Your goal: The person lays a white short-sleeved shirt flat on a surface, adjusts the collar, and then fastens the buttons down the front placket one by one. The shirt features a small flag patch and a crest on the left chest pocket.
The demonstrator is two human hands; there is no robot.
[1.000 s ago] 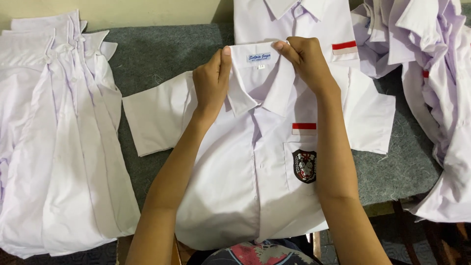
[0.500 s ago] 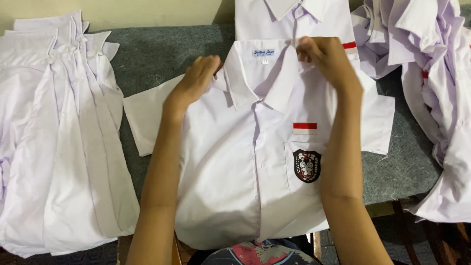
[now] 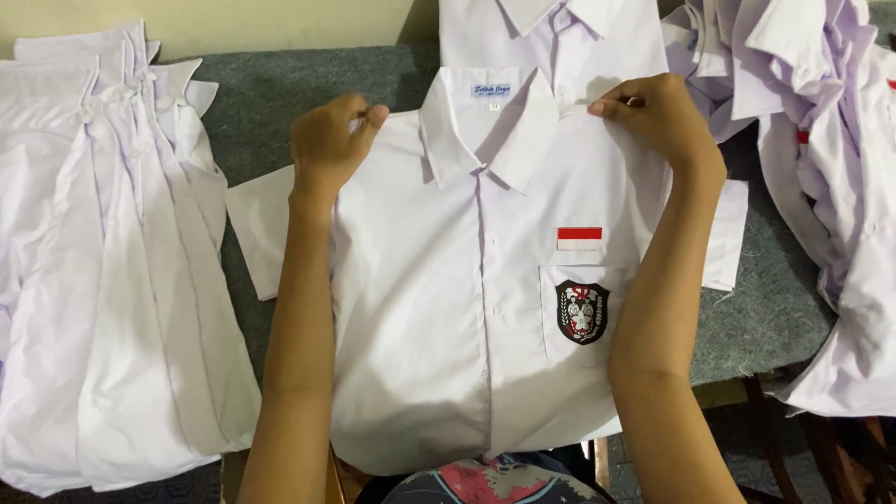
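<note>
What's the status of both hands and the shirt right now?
Left hand and right hand each pinch a shoulder. White shirt flat, buttoned, face up on grey table. Shirt stacks beside, clear.

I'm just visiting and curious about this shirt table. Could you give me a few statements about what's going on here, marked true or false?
1. Both hands pinch the white shirt at its shoulders. True: left hand, right hand.
2. The shirt lies face down. False: its buttoned front, collar and chest pocket face up.
3. A pile of white shirts lies to the person's left. True.
4. The table cover is bright red. False: it is grey.
5. The pocket bears a dark badge. True.
</note>
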